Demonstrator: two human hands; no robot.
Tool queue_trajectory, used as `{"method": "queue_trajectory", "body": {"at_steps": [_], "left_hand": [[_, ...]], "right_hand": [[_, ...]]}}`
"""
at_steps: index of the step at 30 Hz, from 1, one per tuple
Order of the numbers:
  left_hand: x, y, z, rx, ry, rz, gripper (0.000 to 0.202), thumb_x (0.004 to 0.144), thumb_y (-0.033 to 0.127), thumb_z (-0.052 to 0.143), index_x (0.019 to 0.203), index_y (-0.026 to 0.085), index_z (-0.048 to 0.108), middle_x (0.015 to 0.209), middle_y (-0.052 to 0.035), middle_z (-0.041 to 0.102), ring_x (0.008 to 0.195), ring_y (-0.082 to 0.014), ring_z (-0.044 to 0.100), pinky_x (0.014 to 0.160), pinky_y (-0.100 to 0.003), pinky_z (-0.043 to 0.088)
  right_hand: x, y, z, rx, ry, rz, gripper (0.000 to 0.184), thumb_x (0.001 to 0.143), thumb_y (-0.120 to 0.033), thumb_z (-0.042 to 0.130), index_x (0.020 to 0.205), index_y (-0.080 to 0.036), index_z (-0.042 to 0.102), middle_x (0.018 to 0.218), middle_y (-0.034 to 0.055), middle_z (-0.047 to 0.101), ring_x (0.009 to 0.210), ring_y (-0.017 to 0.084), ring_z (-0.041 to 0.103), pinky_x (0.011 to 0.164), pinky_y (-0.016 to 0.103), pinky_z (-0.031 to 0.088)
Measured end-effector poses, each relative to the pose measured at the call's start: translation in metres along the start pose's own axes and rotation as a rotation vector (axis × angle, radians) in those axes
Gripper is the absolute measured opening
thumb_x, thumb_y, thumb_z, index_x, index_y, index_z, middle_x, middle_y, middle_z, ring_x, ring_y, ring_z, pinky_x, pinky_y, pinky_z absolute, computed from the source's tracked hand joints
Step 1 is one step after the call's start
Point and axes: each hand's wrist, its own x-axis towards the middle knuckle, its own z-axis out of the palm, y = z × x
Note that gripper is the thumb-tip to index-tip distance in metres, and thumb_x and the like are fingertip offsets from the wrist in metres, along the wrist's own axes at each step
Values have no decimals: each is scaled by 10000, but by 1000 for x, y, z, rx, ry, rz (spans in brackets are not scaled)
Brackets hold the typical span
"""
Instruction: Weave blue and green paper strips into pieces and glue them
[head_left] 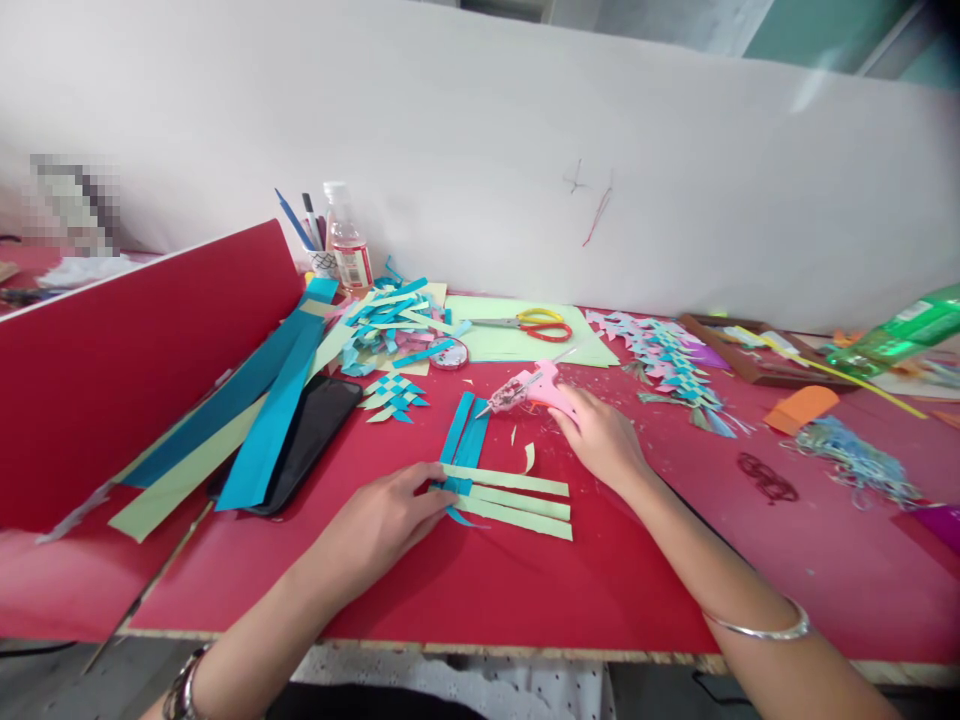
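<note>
My right hand is wrapped round the handle of a pink hot glue gun. Its nozzle points left, at or just above the far part of the blue paper strips. Pale green paper strips cross these blue ones and stretch off to the right. Where the two colours meet, my left hand pinches the paper strips at their left end, and its fingertips partly cover the crossing. A small woven blue and green paper piece lies beyond my left hand.
Scissors rest on pale green paper sheets. A phone lies under long paper strips at left. Behind are a paper strip pile and a clear bottle. Woven tasselled pieces and a green bottle are at right.
</note>
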Motion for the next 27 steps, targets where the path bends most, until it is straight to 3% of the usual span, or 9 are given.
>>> {"method": "queue_trajectory", "body": {"at_steps": [17, 24, 27], "left_hand": [[1, -1, 0, 39, -31, -15, 310, 864, 241, 316, 1021, 257, 583, 1176, -76, 491, 928, -190, 577, 752, -275, 478], [0, -3, 2, 37, 0, 13, 288, 855, 228, 338, 1007, 257, 581, 1136, -63, 515, 916, -178, 579, 766, -274, 472], [0, -3, 2, 19, -1, 14, 286, 845, 196, 350, 1045, 243, 549, 1133, -62, 521, 939, -181, 568, 792, -287, 463]], "right_hand": [[11, 5, 10, -41, 26, 118, 372, 849, -339, 317, 1153, -172, 452, 1031, 110, 598, 821, 241, 590, 555, 292, 430], [13, 40, 16, -31, 28, 300, 446, 795, -442, 378, 1094, -130, 489, 976, 145, 581, 821, 255, 567, 590, 312, 429], [13, 51, 13, -32, 135, 304, 407, 777, -420, 418, 1029, -121, 531, 938, 148, 556, 862, 254, 531, 686, 348, 424]]}}
